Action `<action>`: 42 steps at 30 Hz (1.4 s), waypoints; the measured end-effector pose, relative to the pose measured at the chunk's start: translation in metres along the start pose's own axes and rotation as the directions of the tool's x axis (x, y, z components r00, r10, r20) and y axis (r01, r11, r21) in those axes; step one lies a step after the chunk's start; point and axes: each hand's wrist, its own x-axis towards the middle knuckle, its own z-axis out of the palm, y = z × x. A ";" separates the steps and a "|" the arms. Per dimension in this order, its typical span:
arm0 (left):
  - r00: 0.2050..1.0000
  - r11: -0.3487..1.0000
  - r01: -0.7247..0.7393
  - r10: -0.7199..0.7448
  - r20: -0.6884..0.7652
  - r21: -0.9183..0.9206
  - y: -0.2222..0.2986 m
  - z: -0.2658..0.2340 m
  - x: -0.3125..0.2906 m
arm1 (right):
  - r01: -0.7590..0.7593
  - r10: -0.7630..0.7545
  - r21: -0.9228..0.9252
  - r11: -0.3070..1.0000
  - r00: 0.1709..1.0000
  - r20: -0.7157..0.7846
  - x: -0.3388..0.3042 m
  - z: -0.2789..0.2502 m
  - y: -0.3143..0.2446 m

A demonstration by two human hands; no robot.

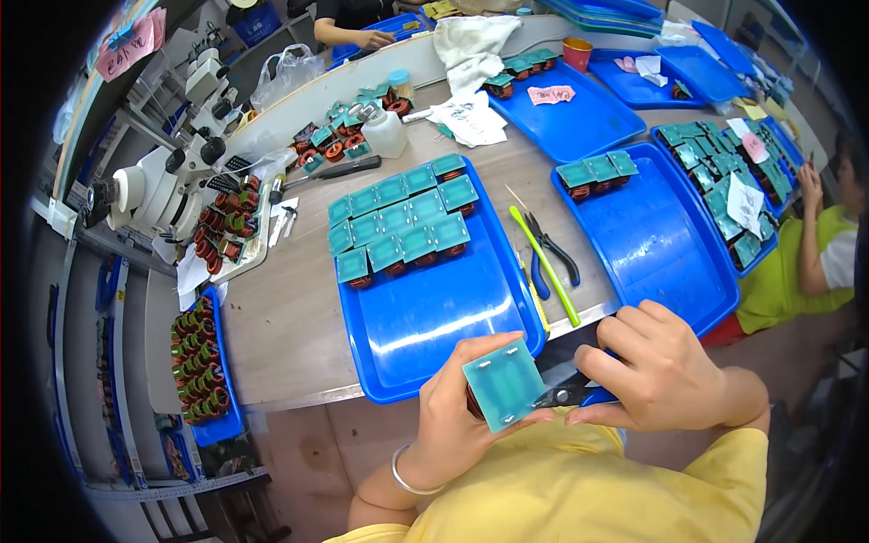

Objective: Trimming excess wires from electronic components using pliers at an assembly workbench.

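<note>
Just nearside of middle blue tray [434,317], left hand [450,385] pinches green board [504,385] by edges; right hand [665,366] clasps pliers [568,395] beside it. Board looks stiff, probably brittle: edges safest hold.

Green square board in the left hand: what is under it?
A sliver of reddish-brown coil shows past the left edge of the green board. The board itself and the left hand cover the rest, so what else is underneath cannot be seen.

A white cloth [471,47] hangs over a white partition [358,80] near 1 red cup [576,56]
</note>
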 end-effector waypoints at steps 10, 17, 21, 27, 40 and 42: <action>0.998 0.985 -0.048 0.043 0.035 0.168 0.009 -0.002 0.004 | 0.033 -0.034 -0.040 0.999 0.999 -0.021 -0.001 0.001 0.002; 0.997 0.990 0.005 -0.015 0.071 0.141 0.004 -0.003 0.005 | 0.037 -0.036 -0.002 0.999 0.999 0.028 -0.007 0.011 0.007; 0.993 0.991 -0.040 0.025 0.116 0.128 0.002 -0.002 0.003 | 0.009 -0.006 0.066 0.998 0.999 -0.043 -0.003 0.011 0.016; 0.986 0.972 -0.120 0.093 0.137 0.201 0.012 -0.002 0.005 | -0.022 0.025 0.028 0.999 0.993 -0.113 0.005 0.012 0.018; 0.871 0.695 0.483 -0.319 0.373 -0.533 0.006 -0.006 0.009 | -0.120 0.189 0.690 0.713 0.982 -0.024 0.013 0.010 0.010; 0.887 0.738 0.451 -0.308 0.345 -0.502 0.000 -0.002 0.011 | -0.221 0.229 0.694 0.685 0.970 0.082 0.017 0.011 0.008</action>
